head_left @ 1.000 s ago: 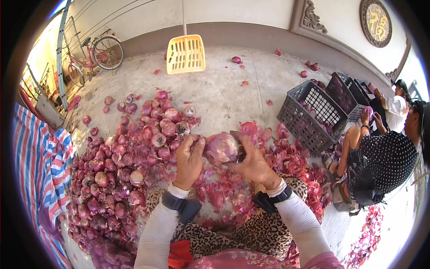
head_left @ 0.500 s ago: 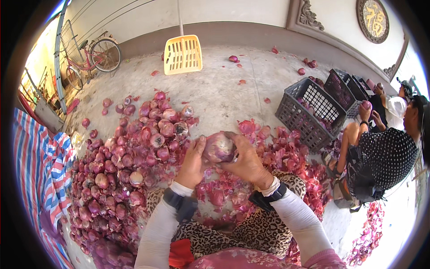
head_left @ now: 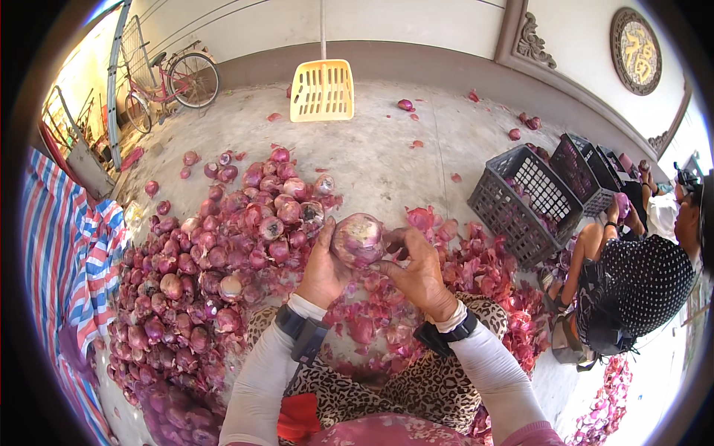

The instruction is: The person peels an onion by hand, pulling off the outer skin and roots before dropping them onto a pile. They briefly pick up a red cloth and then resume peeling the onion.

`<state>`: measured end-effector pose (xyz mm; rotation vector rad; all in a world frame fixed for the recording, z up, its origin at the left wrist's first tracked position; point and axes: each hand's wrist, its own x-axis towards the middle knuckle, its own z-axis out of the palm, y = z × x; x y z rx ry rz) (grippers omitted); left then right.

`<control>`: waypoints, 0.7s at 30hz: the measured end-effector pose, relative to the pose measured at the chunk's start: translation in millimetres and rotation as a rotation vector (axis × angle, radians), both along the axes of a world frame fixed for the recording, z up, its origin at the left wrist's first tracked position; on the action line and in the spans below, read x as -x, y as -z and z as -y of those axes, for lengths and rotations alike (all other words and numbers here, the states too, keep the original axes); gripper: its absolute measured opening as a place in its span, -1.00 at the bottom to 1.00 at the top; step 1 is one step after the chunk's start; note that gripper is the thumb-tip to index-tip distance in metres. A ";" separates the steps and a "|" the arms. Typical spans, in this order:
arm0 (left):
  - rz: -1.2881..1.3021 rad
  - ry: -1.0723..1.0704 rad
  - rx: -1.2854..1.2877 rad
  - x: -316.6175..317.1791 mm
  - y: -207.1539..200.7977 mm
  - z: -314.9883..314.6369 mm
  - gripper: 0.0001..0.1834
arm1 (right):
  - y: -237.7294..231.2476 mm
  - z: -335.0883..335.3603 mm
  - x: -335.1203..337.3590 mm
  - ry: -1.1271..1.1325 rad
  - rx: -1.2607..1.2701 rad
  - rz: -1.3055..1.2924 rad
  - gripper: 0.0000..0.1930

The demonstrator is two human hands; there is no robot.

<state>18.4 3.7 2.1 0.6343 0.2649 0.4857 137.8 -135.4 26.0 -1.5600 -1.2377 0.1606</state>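
Observation:
A large red onion [head_left: 358, 240] with papery, brownish-purple skin is held up in front of me, above the floor. My left hand [head_left: 325, 271] cups it from the left, thumb up along its side. At its right edge, my right hand [head_left: 415, 269] bends its fingers against the onion, the thumb at the lower right; whether a flake of skin is pinched there is too small to tell. To the left spreads a big pile of red onions [head_left: 171, 286]. Loose onion skins [head_left: 362, 327] lie below my hands and to the right.
Black plastic crates [head_left: 524, 204] with onions stand at the right. Beside them a person [head_left: 636, 260] sits holding an onion, with another person beyond. A yellow slotted scoop [head_left: 322, 91] on a pole is at the back wall, a bicycle [head_left: 178, 82] far left. Striped sheeting [head_left: 71, 245] hangs at left.
The onion has turned in my hands and shifted slightly. My right hand has drawn from its top right to its right edge, fingers more curled. The view has swung a little left.

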 end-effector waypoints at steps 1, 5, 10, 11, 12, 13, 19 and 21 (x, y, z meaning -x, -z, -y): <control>0.001 0.001 0.002 -0.9 -0.4 0.8 -0.35 | 4.1 0.1 -2.9 0.001 0.002 0.001 -0.54; -0.008 0.014 0.046 -2.4 0.0 0.7 -0.37 | 5.8 0.0 -3.7 -0.080 -0.092 0.025 -0.69; -0.038 -0.054 -0.024 -3.1 10.1 -0.8 -0.39 | -4.0 -2.2 0.5 -0.043 -0.137 0.133 -0.73; -0.044 -0.045 -0.036 -2.0 11.2 -1.9 -0.39 | -3.6 -2.7 1.5 -0.038 -0.163 0.157 -0.72; -0.049 -0.037 -0.048 -1.4 11.9 -2.2 -0.38 | -3.2 -3.2 2.6 -0.034 -0.190 0.181 -0.71; -0.047 -0.038 -0.045 -1.7 9.4 -0.7 -0.38 | -1.3 -3.8 3.0 -0.035 -0.187 0.183 -0.71; -0.061 -0.132 -0.082 0.2 -5.7 7.9 -0.39 | 0.9 -6.0 9.9 0.036 -0.193 0.284 -0.69; -0.081 -0.156 -0.087 0.2 -6.6 8.9 -0.40 | 1.0 -7.2 8.6 0.022 -0.231 0.314 -0.69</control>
